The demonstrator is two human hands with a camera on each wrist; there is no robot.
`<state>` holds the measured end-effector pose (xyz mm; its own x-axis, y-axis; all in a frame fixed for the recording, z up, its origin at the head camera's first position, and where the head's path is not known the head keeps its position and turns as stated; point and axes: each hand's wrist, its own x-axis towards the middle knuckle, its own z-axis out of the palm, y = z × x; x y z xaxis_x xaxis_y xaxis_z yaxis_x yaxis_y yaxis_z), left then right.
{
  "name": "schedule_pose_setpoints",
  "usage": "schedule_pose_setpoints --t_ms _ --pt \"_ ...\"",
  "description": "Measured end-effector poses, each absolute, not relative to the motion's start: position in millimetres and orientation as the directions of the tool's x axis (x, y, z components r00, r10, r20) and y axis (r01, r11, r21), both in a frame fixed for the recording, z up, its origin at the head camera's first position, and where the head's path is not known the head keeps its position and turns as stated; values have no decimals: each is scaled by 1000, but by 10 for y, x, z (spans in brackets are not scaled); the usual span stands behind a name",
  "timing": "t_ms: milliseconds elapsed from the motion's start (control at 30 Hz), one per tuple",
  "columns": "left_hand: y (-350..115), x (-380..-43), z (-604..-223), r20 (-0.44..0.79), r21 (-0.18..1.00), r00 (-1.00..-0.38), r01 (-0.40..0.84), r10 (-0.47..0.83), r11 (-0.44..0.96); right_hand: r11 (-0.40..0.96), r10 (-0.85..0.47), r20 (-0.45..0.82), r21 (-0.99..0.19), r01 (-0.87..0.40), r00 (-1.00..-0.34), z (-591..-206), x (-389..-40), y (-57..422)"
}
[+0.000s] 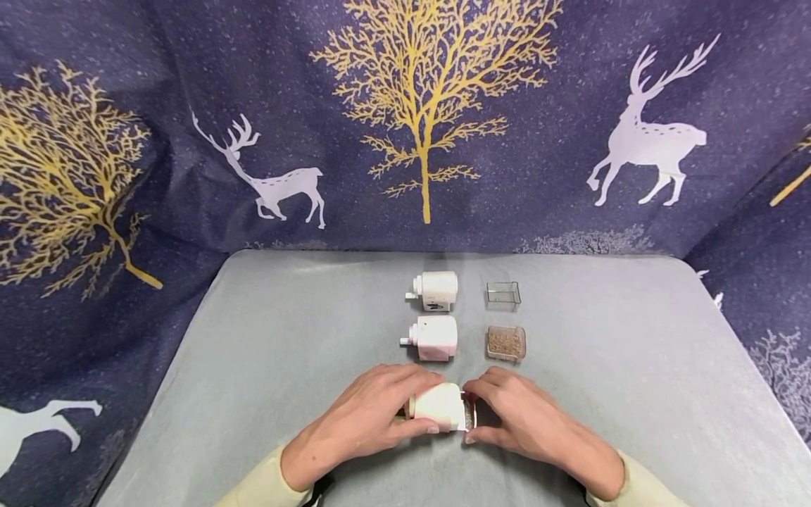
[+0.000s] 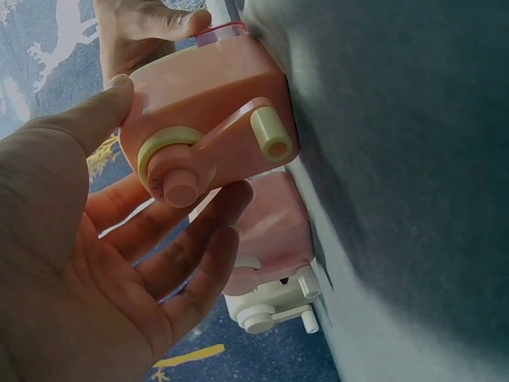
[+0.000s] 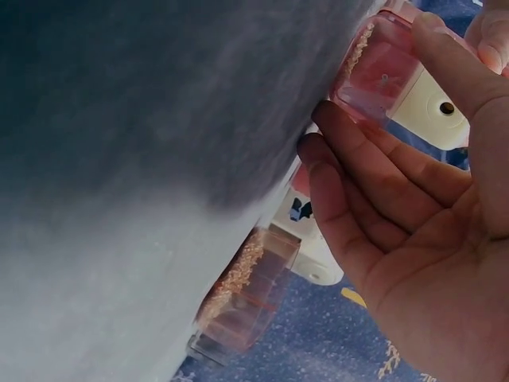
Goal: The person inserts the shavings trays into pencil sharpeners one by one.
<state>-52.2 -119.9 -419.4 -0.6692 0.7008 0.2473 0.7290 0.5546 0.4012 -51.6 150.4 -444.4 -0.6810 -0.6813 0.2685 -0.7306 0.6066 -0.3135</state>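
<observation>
A cream crank pencil sharpener [image 1: 437, 407] lies near me between both hands. My left hand [image 1: 374, 408] holds its body, thumb on the near side and fingers on the far side. Its crank [image 2: 231, 131] faces the left palm in the left wrist view. At the sharpener's right end, a see-through shavings drawer [image 3: 378, 64] stands partly out of the body, with shavings inside. My right hand [image 1: 526, 419] pinches this drawer between thumb and fingers. How far the drawer reaches inside the body is hidden.
Beyond the hands stand a pinkish sharpener [image 1: 437, 338] and a white sharpener [image 1: 440, 290], cranks to the left. Right of them lie a drawer with brown shavings [image 1: 505, 343] and a clear drawer [image 1: 503, 293]. A patterned cloth [image 1: 494, 225] hangs behind the grey table [image 1: 285, 338].
</observation>
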Motion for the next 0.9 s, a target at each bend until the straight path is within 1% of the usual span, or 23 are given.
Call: schedule_pose_setpoints --t_ms 133,367,800,900 --pt "-1196 -521 -4199 244 403 -671 727 700 557 607 -681 261 -322 -727 -684 -4445 -515 1491" --pt "-1202 -523 -4210 256 418 -674 724 693 549 593 -697 258 -318 -740 -669 -4441 -532 1470" --pt "-1196 -533 -4223 277 436 -664 731 694 525 586 -703 261 -315 -747 -662 -4436 -536 1439" --pt "-1192 -532 -4224 265 444 -674 720 690 533 587 -702 260 -314 -746 -662 -4429 -541 1433"
